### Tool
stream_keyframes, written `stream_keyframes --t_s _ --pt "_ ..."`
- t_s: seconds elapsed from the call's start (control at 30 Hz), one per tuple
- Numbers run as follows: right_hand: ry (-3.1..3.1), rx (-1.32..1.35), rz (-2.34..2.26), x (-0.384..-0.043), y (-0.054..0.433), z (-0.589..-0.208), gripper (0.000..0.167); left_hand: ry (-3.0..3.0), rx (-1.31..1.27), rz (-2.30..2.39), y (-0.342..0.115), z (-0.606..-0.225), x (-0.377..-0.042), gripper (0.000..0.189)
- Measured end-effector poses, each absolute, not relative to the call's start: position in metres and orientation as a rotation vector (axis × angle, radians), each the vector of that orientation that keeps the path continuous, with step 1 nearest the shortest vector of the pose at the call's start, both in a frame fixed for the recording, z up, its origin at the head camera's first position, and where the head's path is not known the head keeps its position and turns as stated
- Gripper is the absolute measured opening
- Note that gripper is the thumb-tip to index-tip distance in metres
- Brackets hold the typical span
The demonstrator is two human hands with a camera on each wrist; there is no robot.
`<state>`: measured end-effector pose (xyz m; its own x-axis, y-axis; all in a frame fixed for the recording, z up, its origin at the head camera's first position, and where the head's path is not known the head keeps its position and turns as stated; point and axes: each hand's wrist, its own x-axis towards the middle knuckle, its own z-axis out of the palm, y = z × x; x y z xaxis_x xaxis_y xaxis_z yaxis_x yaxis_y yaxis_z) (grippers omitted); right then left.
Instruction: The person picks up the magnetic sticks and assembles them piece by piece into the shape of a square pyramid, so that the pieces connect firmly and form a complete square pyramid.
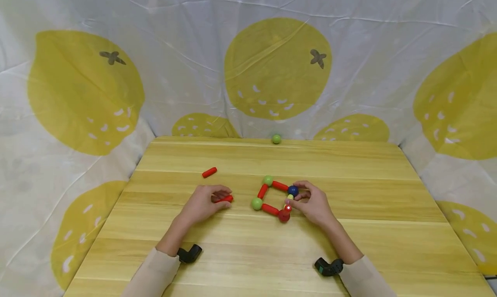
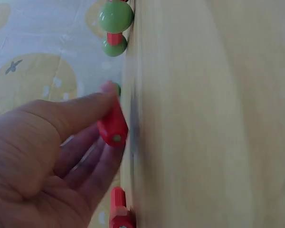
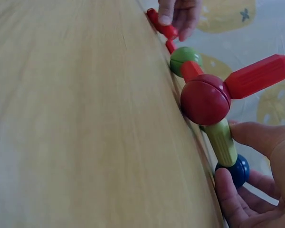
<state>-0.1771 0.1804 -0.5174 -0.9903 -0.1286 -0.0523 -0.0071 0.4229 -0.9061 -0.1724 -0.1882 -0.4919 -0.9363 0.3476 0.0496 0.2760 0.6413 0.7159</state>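
Note:
A four-sided frame of magnetic building rods and balls lies mid-table. Its corners are two green balls (image 1: 257,203), a red ball (image 1: 284,215) and a blue ball (image 1: 293,191). Red rods (image 1: 270,209) form three sides, and a yellow-green rod (image 3: 222,142) joins the red and blue balls. Another red rod (image 3: 259,76) sticks up from the red ball. My right hand (image 1: 315,204) holds the frame at the blue corner, fingers around the blue ball and thumb by the yellow-green rod. Left of the frame, my left hand (image 1: 203,203) pinches a loose red rod (image 2: 113,126) between thumb and fingers.
One more red rod (image 1: 209,172) lies on the table beyond my left hand. A single green ball (image 1: 276,139) sits at the table's far edge, against the lemon-print cloth (image 1: 186,85). Black wrist devices (image 1: 329,266) are at both cuffs.

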Motion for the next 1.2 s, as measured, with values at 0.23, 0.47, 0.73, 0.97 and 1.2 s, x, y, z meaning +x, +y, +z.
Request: stream_keyframes --t_s 0.23,0.47,0.73,0.97,1.2 --pt "2.513 -0.177 -1.649 -0.178 0.182 -0.518 0.06 2.385 0.452 1.633 -0.169 -0.488 -0.172 0.035" --pt "2.484 -0.204 -1.642 -0.18 0.182 -0.515 0.062 2.17 0.565 1.806 -0.145 -0.49 -0.169 0.028" --pt "2.453 -0.207 -1.638 -0.185 0.18 -0.514 0.063 2.11 0.607 1.853 -0.124 -0.493 -0.168 0.03" --pt "2.433 -0.218 -1.648 -0.187 0.179 -0.514 0.063 2.12 0.56 1.829 -0.121 -0.498 -0.168 0.028" --pt "2.407 -0.222 -1.702 -0.186 0.179 -0.513 0.062 2.125 0.553 1.802 -0.121 -0.5 -0.167 0.03"
